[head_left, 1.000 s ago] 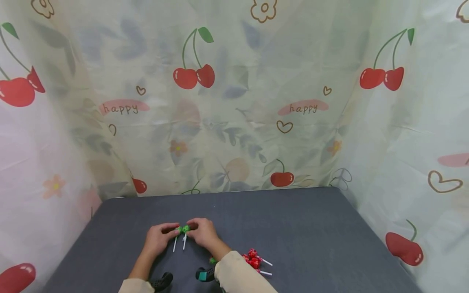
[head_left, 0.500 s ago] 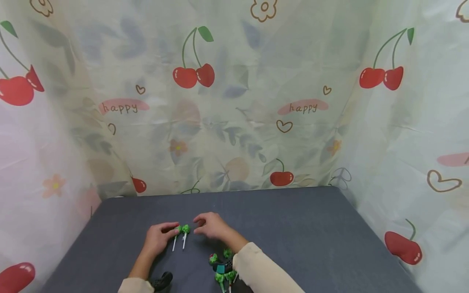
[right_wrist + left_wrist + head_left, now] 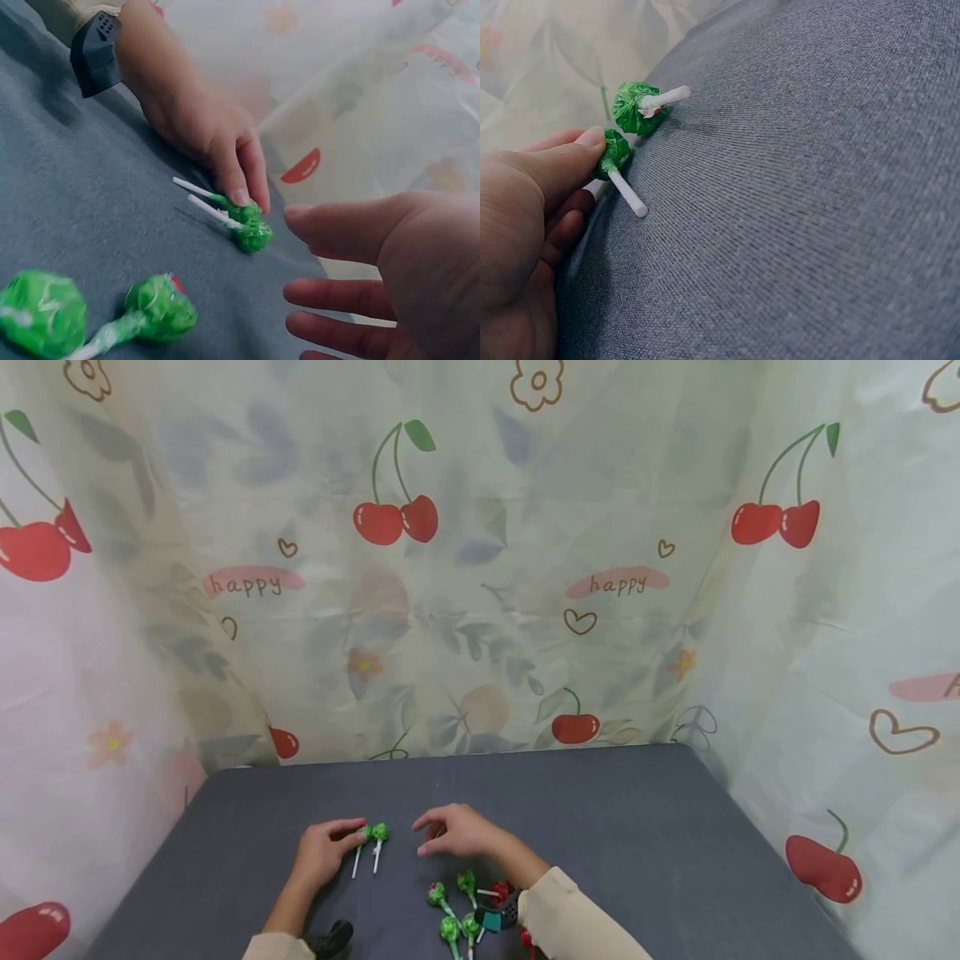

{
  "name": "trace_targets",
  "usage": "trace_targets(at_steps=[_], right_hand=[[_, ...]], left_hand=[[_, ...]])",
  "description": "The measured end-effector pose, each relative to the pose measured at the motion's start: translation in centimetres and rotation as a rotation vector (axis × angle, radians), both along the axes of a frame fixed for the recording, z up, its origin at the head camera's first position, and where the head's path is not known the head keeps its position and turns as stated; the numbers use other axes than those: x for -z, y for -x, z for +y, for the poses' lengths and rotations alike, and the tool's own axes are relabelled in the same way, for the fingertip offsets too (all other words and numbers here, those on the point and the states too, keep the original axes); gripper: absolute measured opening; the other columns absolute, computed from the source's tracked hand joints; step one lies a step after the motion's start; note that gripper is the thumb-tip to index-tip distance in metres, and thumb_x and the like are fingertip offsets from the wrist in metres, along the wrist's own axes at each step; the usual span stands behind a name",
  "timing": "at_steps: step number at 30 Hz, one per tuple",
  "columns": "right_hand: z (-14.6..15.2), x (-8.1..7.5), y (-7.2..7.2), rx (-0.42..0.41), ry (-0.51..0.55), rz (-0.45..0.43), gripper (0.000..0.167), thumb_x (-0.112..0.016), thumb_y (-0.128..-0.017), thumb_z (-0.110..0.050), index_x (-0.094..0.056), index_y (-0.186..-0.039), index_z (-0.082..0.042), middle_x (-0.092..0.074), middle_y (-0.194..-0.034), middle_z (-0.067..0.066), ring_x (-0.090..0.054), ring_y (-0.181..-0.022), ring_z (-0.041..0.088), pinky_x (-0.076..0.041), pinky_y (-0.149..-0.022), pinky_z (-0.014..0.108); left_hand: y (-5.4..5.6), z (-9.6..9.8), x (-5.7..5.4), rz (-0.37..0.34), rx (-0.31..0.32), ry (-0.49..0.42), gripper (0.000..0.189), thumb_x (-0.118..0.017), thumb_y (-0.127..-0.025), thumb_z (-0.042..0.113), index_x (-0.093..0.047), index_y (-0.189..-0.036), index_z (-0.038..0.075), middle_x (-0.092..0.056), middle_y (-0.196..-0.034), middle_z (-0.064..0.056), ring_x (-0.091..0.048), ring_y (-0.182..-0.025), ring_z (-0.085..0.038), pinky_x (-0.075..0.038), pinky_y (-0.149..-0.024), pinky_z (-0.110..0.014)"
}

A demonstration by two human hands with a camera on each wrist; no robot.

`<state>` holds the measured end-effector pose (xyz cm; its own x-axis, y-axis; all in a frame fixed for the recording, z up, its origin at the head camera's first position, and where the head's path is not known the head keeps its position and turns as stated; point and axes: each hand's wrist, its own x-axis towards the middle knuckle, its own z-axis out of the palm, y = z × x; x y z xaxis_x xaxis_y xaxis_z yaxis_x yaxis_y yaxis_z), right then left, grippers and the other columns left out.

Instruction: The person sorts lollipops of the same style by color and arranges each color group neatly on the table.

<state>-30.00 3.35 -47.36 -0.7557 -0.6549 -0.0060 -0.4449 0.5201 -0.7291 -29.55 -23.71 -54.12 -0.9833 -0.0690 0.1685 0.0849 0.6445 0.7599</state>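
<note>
Two green-wrapped lollipops lie side by side on the dark cloth in the head view, white sticks towards me. My left hand [image 3: 321,853] pinches the left lollipop [image 3: 613,156] by its wrapped head between thumb and fingers. The other lollipop [image 3: 380,832] rests just right of it, untouched, its stick [image 3: 667,97] pointing away from the left hand in the left wrist view. To the right of the pair, my right hand [image 3: 463,832] hovers with loosely bent fingers and holds nothing. Its thumb [image 3: 337,226] is apart from both lollipops in the right wrist view.
Nearer to me lie several more green lollipops [image 3: 449,930]. A red lollipop [image 3: 501,892] lies beside them, and the right sleeve [image 3: 581,918] partly covers that area. The grey-blue tabletop [image 3: 637,827] ends at a patterned curtain [image 3: 480,610] at the back and sides.
My right hand has let go of the right-hand green lollipop and drawn away to the right, uncovering the lollipops near its forearm. My left hand stays in place.
</note>
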Motion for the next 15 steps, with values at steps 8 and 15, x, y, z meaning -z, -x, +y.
trace_targets(at_steps=[8,15], right_hand=[[1.5,1.4,-0.9,-0.076,0.021,-0.064,0.041,-0.075,-0.087,-0.022,-0.065,-0.125,-0.009,-0.069,-0.112,0.007,-0.064,-0.098,0.010,-0.052,-0.078,0.023],[1.9,2.4,-1.5,-0.122,-0.025,-0.062,0.044,-0.077,-0.085,-0.024,-0.065,-0.126,-0.014,-0.068,-0.111,-0.003,-0.061,-0.100,0.005,-0.050,-0.084,0.024]], left_hand=[[0.2,-0.1,0.2,-0.017,-0.021,0.014,0.026,-0.077,-0.084,0.020,-0.076,-0.108,0.010,-0.072,-0.106,-0.009,-0.063,-0.107,-0.034,-0.046,-0.093,-0.051],[0.3,0.1,0.3,-0.011,-0.025,0.011,0.027,-0.078,-0.083,0.020,-0.076,-0.108,0.010,-0.072,-0.106,-0.009,-0.063,-0.108,-0.033,-0.046,-0.093,-0.051]])
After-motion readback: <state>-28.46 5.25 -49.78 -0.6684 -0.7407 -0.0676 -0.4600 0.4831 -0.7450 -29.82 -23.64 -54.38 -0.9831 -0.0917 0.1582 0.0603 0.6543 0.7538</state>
